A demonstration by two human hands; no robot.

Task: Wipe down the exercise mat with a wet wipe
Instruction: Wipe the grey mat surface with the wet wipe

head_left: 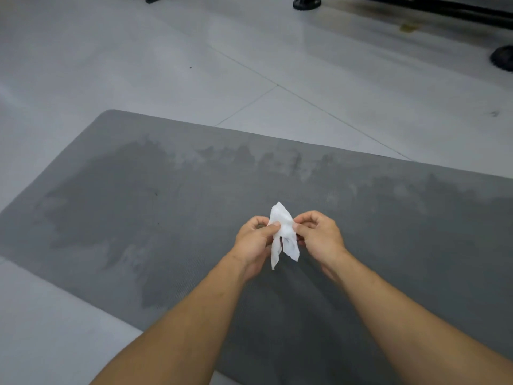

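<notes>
A pale tiled floor (111,51) fills the upper part of the view, crossed by thin grout lines. On it lies a grey exercise mat (138,218), running from the left edge to the right edge, with one rounded corner showing at upper left. Much of the mat's surface carries darker damp streaks, while a strip along its far edge looks lighter. Black round feet (306,2) of some equipment stand on the floor at the top, with another foot (502,58) at the right edge, both well apart from the mat. Above the mat's middle, the left hand (254,240) and right hand (319,234) each pinch a crumpled white wipe (283,234) between thumb and fingers, its ends hanging down.
</notes>
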